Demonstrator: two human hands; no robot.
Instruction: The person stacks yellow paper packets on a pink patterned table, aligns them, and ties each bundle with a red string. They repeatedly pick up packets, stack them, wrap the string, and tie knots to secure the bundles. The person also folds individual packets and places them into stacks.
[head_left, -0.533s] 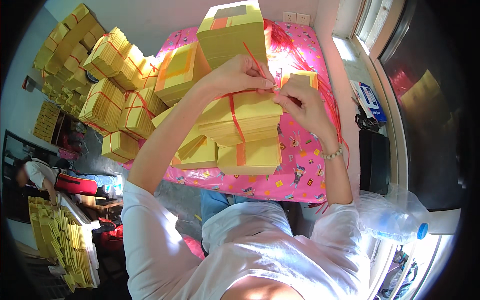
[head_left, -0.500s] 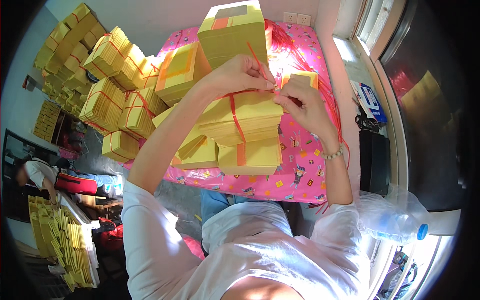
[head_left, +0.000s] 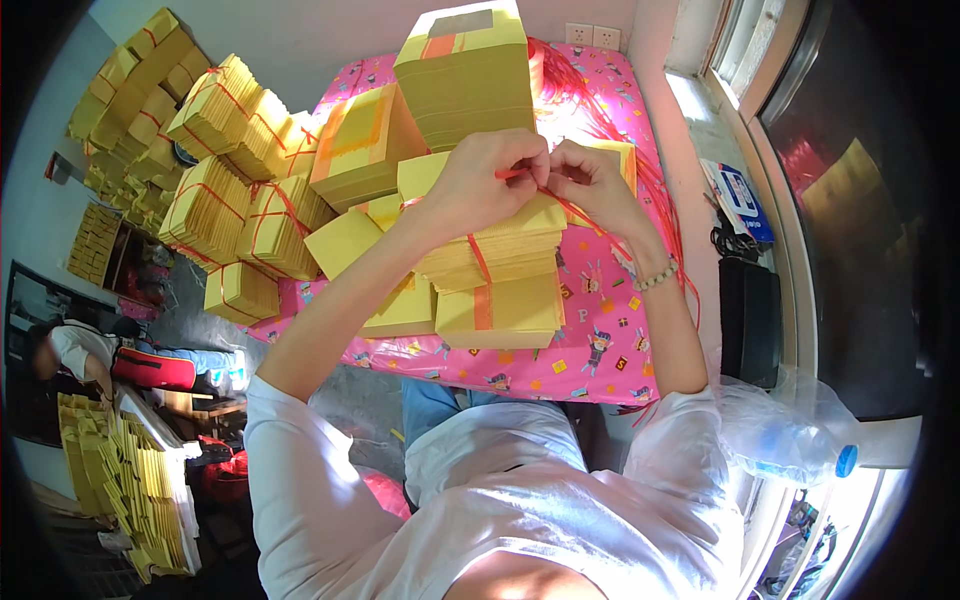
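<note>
Over a bundle of yellow paper point(head_left: 515, 248), my left hand point(head_left: 490, 180) is closed, pinching a red plastic string point(head_left: 508, 174). My right hand point(head_left: 600, 190) is closed too, its fingertips meeting the left ones on the same string. One band of that string runs down the bundle's front side, and another strand slants below my right hand. The bundle lies on a lower yellow stack point(head_left: 505, 312). My wrists and fingers hide the place where the strands cross, so I cannot see whether there is a knot.
A pink patterned sheet point(head_left: 620, 330) covers the table. Behind my hands stands a tall yellow paper block point(head_left: 465, 80), with loose red strings point(head_left: 575, 90) beside it. Tied bundles point(head_left: 205, 205) are piled at the left. Another person point(head_left: 85, 355) bends at the far left. A plastic bottle point(head_left: 790, 445) lies right.
My hands have drawn closer together, the left one lower and turned over the string. The upright string end above my left hand now lies low at its fingers.
</note>
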